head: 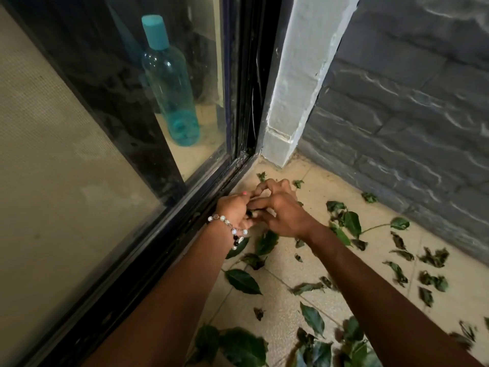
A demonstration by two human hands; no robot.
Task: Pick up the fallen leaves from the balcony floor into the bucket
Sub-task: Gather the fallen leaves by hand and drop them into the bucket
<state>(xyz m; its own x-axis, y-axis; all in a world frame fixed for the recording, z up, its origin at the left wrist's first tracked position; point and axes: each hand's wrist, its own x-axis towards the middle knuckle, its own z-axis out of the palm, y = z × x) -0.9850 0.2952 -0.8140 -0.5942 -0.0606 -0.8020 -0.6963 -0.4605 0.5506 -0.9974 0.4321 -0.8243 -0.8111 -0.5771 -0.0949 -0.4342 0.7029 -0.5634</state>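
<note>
Both hands meet in the middle of the frame, low over the balcony floor, just beside the black sliding-door track. The left hand wears a bead bracelet at the wrist; its fingers are curled, and something small and dark shows between the two hands, but I cannot tell for sure what it is. The right hand lies over the left one, and its fingers are bent and touch the left hand; whether they pinch a leaf is hidden.

The fallen leaves lie spread on the beige tiles in the lower right of the frame, some green and flat, some dark and dry. A small twig with leaves lies to the right of the hands.

Behind the glass, in the upper left, a blue plastic bottle stands upright. A white pillar and a grey stone wall fill the upper right.
</note>
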